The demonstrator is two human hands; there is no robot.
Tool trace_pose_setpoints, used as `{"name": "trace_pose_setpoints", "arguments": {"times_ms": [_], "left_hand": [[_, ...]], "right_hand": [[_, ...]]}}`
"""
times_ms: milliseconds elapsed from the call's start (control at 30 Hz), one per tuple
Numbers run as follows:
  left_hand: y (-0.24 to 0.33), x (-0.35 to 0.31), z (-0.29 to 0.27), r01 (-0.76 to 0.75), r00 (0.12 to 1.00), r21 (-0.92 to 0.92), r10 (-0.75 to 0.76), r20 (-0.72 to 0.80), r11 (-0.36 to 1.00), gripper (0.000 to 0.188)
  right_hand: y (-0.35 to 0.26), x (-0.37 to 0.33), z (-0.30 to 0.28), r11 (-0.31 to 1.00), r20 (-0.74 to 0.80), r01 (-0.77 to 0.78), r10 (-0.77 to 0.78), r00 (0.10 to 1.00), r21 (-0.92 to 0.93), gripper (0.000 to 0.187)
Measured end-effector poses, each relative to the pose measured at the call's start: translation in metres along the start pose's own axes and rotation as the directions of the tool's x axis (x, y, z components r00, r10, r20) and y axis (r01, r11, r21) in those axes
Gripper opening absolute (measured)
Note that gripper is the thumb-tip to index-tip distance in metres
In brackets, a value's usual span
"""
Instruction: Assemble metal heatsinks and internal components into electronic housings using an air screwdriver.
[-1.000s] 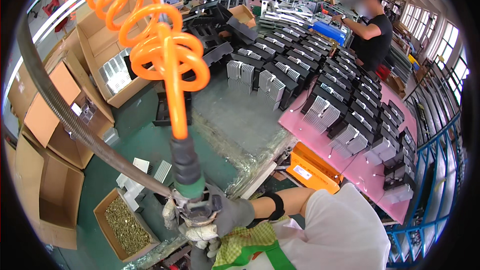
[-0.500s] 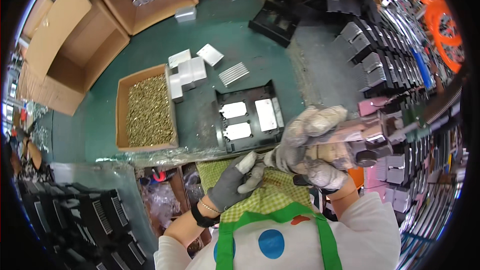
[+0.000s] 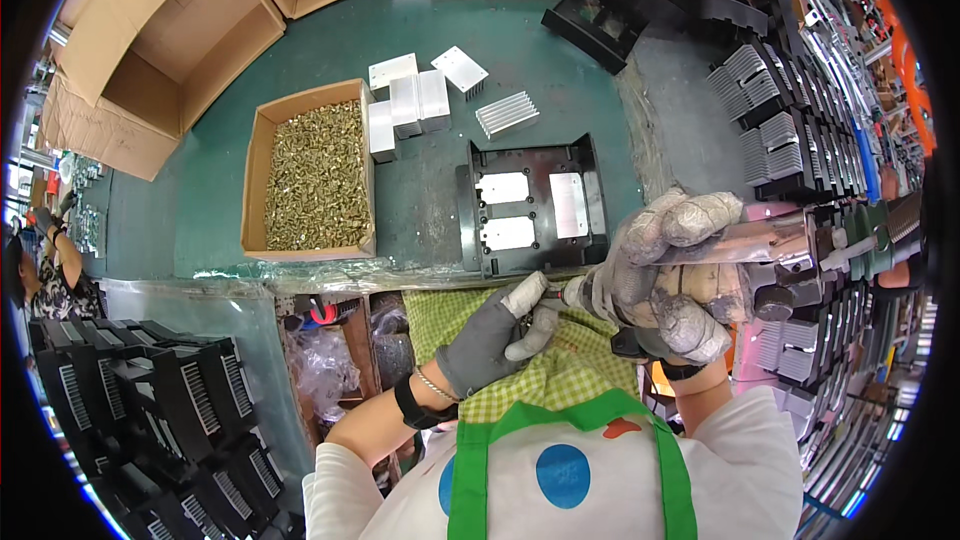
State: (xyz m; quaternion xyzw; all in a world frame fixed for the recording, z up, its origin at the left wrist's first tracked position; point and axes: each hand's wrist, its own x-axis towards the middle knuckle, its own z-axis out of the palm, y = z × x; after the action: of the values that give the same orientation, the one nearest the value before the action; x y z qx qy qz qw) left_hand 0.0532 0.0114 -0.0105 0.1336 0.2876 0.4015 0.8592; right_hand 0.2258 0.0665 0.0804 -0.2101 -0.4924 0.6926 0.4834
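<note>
My right hand [image 3: 668, 265], in a worn grey glove with taped fingers, grips a power screwdriver [image 3: 765, 243] lying sideways, its bit end toward the left. The thumb and fingers of my left hand [image 3: 490, 342], gloved in grey, are pinched together at the bit end. Anything held in that pinch is too small to make out. Just beyond both hands, at the bench's front edge, lies a black housing [image 3: 545, 183] with three silver plates set in it. Several silver finned heat sinks [image 3: 508, 114] lie farther back, some stacked.
Left of the housing stands a cardboard box of brass-coloured screws [image 3: 315, 175]. Larger open cartons [image 3: 205, 35] sit at the back left. Black parts with fins are stacked at lower left [image 3: 150, 410] and right [image 3: 775, 150]. Another person [image 3: 60, 265] is at the far left.
The view has shifted, so bench, box and housing appear higher and farther right. Both hands keep nearly the same pose, with the screwdriver still in my right hand.
</note>
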Motion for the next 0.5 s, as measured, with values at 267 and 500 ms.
{"name": "trace_pose_setpoints", "arguments": {"times_ms": [267, 500], "left_hand": [[0.002, -0.002, 0.001, 0.016, 1.0, 0.032, -0.016, 0.015, 0.999, 0.05], [0.007, -0.007, -0.001, 0.076, 0.997, 0.015, -0.075, -0.013, 0.997, 0.052]], "right_hand": [[0.011, -0.004, -0.004, 0.999, 0.034, -0.04, 0.04, 0.999, 0.011, 0.032], [0.015, -0.005, -0.003, 0.999, 0.05, -0.053, 0.053, 0.997, 0.011, 0.035]]}}
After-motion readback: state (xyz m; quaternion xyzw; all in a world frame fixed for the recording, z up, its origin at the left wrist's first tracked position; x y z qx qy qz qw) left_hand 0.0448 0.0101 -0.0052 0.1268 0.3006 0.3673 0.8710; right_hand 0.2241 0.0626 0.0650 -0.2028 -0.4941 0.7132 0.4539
